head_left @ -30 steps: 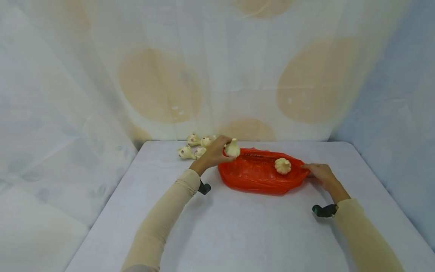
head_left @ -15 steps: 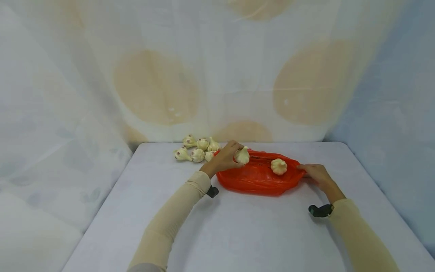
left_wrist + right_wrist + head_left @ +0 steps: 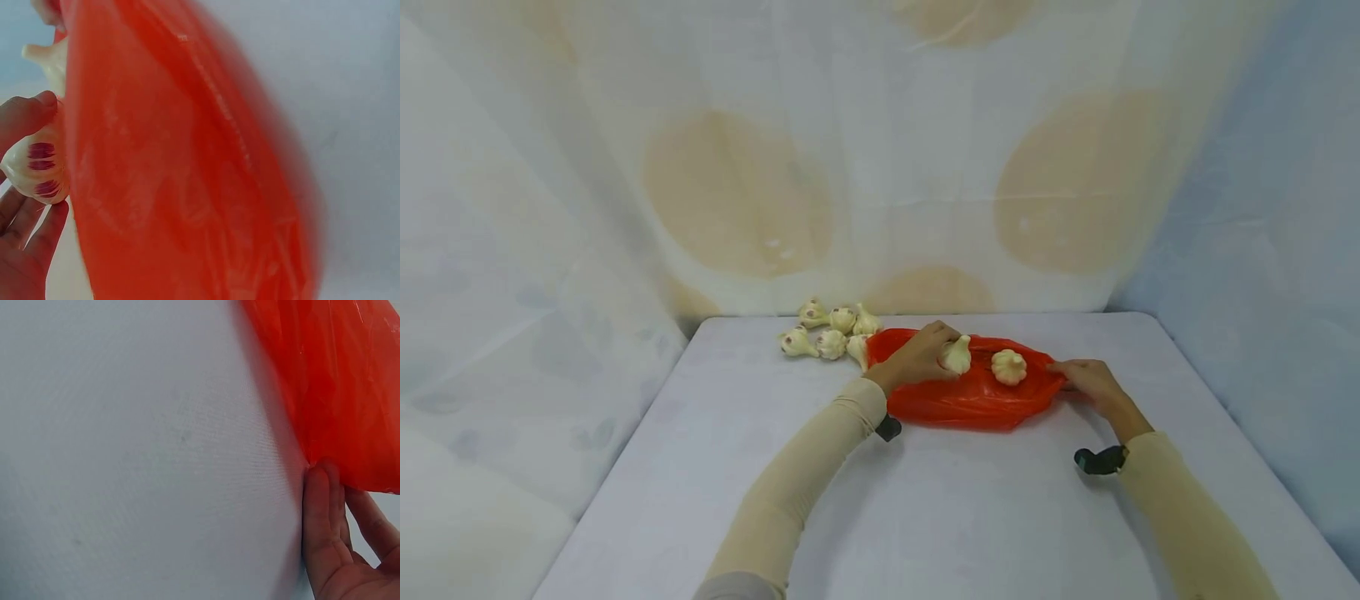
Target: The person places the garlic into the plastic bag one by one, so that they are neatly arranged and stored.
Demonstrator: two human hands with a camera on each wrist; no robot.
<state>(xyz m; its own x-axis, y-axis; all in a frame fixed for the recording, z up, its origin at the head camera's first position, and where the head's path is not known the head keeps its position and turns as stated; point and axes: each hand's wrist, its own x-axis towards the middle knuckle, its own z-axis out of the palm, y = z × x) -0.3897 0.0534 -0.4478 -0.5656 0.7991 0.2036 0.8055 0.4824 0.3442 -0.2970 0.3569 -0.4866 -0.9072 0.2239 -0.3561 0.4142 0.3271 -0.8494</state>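
Over the red plastic bag (image 3: 958, 407), my left hand (image 3: 921, 358) grips a pale garlic bulb (image 3: 957, 356) between thumb and fingers. The left wrist view shows purple streaks on this garlic bulb (image 3: 42, 164), right beside the bag's wall. Another garlic bulb (image 3: 1008, 367) lies in the bag's mouth toward its right side. At the bag's right end, my right hand (image 3: 1092, 383) pinches the edge of the plastic. In the right wrist view, fingers (image 3: 319, 500) of that hand reach under the bag's corner, close to the table.
Several garlic bulbs (image 3: 831, 344) lie grouped at the back left of the white table (image 3: 970, 517), one against the bag's left end. A patterned curtain (image 3: 917, 167) hangs behind the table's back edge. Dark wrist straps (image 3: 1101, 460) show at the sleeves.
My left hand has moved right with the garlic bulb, from the bag's left end to over its opening. The right hand stays at the bag's right edge. The view has shifted slightly.
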